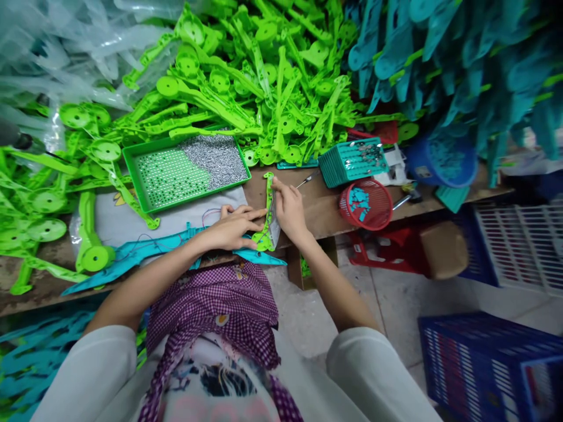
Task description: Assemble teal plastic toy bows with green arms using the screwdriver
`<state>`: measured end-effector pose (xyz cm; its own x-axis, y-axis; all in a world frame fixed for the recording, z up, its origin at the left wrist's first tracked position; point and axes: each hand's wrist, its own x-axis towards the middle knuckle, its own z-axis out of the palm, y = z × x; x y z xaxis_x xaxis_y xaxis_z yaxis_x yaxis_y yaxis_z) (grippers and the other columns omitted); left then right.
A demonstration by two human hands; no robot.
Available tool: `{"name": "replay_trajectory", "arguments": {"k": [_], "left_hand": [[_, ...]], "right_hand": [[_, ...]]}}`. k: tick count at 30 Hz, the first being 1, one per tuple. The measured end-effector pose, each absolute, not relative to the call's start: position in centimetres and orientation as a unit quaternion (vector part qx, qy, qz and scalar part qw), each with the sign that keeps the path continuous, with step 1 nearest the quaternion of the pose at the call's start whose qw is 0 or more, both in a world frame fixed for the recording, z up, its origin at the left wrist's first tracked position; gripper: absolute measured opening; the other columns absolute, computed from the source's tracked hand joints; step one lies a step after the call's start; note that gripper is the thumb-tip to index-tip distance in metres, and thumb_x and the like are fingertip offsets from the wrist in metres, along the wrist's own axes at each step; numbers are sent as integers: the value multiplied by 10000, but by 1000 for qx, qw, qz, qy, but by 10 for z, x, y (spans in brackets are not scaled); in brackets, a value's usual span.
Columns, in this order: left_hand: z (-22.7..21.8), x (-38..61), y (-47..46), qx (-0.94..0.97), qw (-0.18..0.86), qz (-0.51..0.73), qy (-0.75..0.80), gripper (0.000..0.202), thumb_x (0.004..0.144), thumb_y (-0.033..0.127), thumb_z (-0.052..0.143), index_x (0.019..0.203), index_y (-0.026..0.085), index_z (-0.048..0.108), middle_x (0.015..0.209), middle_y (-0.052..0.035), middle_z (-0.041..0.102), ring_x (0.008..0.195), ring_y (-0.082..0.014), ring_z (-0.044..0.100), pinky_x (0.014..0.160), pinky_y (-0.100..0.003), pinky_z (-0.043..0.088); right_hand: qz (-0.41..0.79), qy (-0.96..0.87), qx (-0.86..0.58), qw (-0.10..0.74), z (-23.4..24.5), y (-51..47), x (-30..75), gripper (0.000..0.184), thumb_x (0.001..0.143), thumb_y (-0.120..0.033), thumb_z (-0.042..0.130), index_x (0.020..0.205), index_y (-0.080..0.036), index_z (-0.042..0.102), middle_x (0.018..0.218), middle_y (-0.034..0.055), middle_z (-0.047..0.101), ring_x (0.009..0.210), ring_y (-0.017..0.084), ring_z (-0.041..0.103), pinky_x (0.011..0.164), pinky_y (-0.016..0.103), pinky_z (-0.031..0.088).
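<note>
My left hand lies on the bench with its fingers pressed together on the lower end of a long green plastic part. My right hand pinches the same part along its right side, near a small grey piece at its base. A teal plastic part with thin wires lies flat under my left wrist. Just behind my hands sits a green tray with a perforated plate and a heap of small silver screws.
A big pile of green plastic parts fills the back of the bench, teal ones to the right. A teal basket, a red basket and a screwdriver sit right. Blue crates stand on the floor.
</note>
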<state>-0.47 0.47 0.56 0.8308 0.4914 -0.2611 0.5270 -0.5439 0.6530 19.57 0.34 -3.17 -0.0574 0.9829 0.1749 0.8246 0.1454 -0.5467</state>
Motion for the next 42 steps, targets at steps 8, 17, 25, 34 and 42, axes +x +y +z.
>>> {"name": "replay_trajectory", "arguments": {"k": [8,17,25,34,42], "left_hand": [[5,-7,5,875,386,-22,290,429,828,415,692,1241,316,627,1572,-18,305,1345,-365,323,981,-572,274],[9,-7,7,876,383,-32,291,494,823,453,693,1283,297,604,1574,-58,297,1352,-382,320,981,-564,285],[6,-8,0,887,354,-4,296,626,779,525,714,1334,281,560,1560,-122,309,1348,-382,326,1002,-563,259],[15,-7,-1,890,344,15,298,480,804,332,673,1277,281,608,1488,-92,426,1317,-335,387,1008,-544,252],[11,-6,-5,888,337,26,313,499,773,313,661,1269,292,610,1466,-61,465,1283,-320,419,1012,-554,219]], "right_hand": [[279,-647,-600,379,-44,1,208,435,963,-375,391,1364,-220,462,1412,94,541,1309,207,505,1124,475,388],[245,-596,-650,403,-36,-22,210,445,935,-449,458,1324,-240,508,1358,105,582,1252,231,549,1078,502,420],[202,-552,-742,323,-17,-68,202,437,904,-470,492,1216,-181,595,858,51,677,675,167,582,724,377,505],[369,-474,-703,381,-20,-79,200,603,810,-502,635,1321,-200,530,748,2,655,639,152,588,640,311,502],[419,-403,-680,448,-26,-87,197,679,775,-455,690,1363,-170,504,869,46,712,772,169,650,770,354,543]]}}
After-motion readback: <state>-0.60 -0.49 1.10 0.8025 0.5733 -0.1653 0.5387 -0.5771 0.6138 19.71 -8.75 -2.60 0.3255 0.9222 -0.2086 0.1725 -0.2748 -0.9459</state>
